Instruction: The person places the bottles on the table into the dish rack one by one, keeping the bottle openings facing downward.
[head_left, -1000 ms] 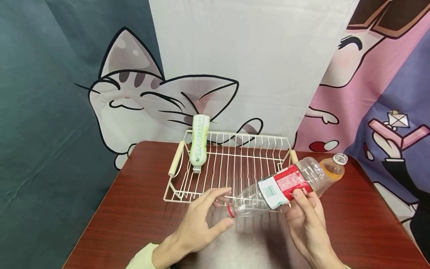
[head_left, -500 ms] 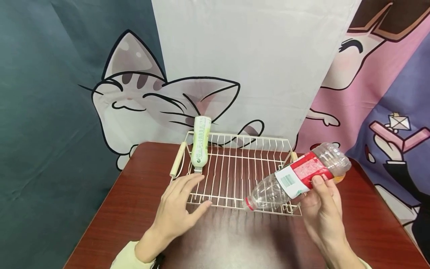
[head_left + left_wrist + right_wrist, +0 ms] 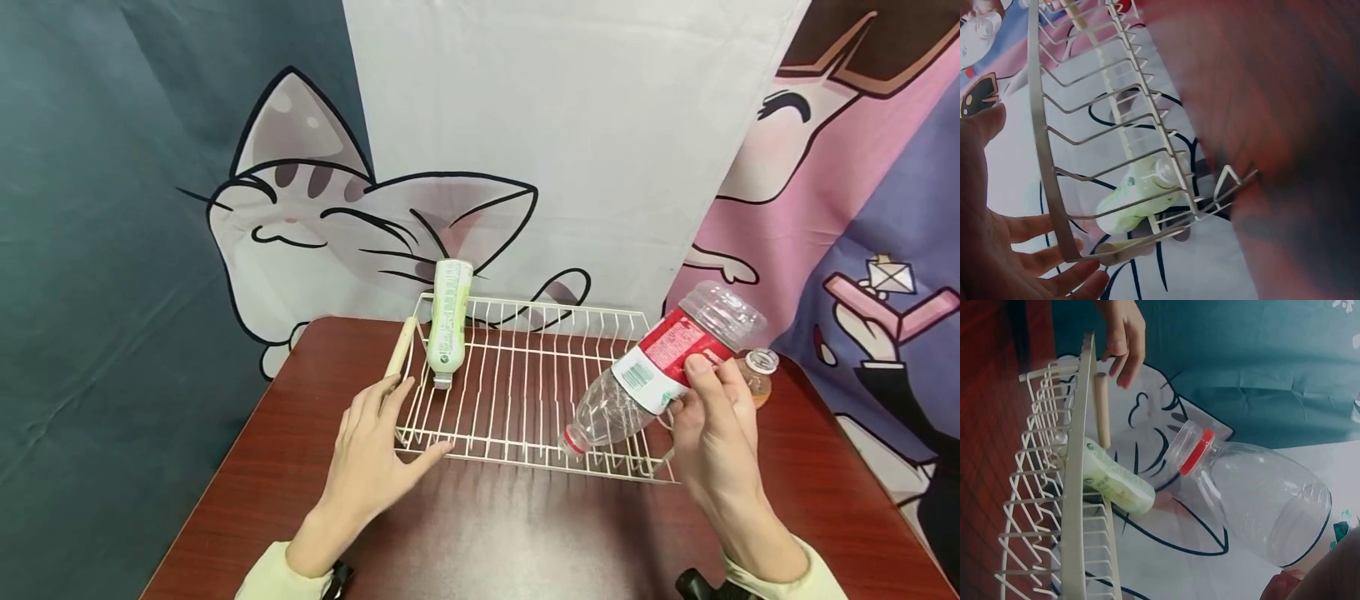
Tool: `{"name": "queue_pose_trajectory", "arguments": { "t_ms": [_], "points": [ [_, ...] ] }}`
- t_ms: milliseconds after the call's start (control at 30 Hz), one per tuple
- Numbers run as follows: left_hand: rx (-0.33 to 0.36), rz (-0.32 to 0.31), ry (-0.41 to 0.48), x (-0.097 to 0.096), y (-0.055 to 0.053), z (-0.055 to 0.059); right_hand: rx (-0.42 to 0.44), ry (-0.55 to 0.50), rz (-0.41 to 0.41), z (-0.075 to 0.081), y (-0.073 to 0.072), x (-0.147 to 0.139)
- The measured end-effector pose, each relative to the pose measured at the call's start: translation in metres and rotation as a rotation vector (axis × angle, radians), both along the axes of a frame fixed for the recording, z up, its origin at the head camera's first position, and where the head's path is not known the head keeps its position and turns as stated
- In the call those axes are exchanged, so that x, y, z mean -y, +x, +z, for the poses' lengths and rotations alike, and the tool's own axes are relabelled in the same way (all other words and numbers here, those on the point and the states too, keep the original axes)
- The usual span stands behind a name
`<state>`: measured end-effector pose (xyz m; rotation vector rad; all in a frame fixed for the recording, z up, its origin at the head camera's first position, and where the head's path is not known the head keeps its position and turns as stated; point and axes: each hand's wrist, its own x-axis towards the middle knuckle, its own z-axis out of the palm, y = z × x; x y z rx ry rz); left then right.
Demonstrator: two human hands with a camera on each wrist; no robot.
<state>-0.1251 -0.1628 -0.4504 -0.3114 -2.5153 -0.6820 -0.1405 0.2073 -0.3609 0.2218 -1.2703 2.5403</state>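
Okay, my right grip (image 3: 716, 429) pinches the red-labelled clear plastic bottle (image 3: 654, 371), tilted neck-down above the wire rack (image 3: 1074, 487); my left grip (image 3: 366, 454) is spread beside the rack's near-left corner.

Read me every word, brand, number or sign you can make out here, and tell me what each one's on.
No text can be read for certain.
Clear bottle in the right hand: white print on the red of its label, too small; barcode visible, digits unreadable.
Pale green bottle in the rack: column of print, too small.
Small bottle beyond the right hand: no print visible.
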Motion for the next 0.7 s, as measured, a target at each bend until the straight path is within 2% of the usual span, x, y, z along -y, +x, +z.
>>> {"name": "queue_pose_trajectory", "arguments": {
  "t_ms": [367,533,700],
  "points": [
    [0.071,0.073,-0.027,0.005,0.001,-0.007,0.021,0.100,-0.040,0.018,-0.010,0.023],
    [0.117,0.090,-0.025,0.006,0.001,-0.009,0.021,0.122,-0.047,0.023,-0.020,0.029],
    [0.129,0.091,-0.020,0.005,0.002,-0.011,0.021,0.163,-0.047,0.028,-0.027,0.035]
  ]
}}
